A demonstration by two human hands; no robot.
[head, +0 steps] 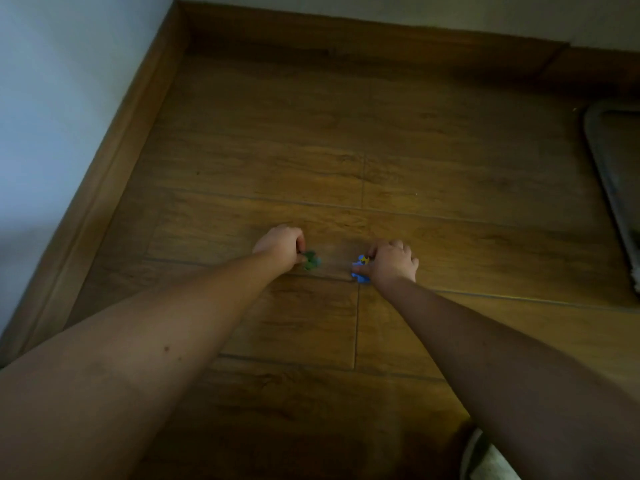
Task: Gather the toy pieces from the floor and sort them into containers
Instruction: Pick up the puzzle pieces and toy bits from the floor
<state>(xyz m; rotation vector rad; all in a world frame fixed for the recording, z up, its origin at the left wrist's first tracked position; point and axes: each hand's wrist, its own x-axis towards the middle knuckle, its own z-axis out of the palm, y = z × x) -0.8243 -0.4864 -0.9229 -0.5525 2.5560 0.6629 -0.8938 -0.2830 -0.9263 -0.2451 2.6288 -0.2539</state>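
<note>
- Wooden floor (pixel 311 150) is running dimly toward the wall corner, both bare arms reaching out over it.
- Left hand (pixel 278 245) is pinching the green toy piece (pixel 311 260); right hand (pixel 393 259) is closing its fingers on the blue toy piece (pixel 360 270), near the floor's middle.
- Either small piece could be slipping from such shallow pinches.
- Grey container (pixel 602 168), by the right edge, is being cut off; its contents are unclear.

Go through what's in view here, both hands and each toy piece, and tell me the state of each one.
left hand: closed on the green toy piece
green toy piece: pinched, at floor level
right hand: closed on the blue toy piece
blue toy piece: gripped, partly hidden
grey tray: on the floor, contents unclear
</note>
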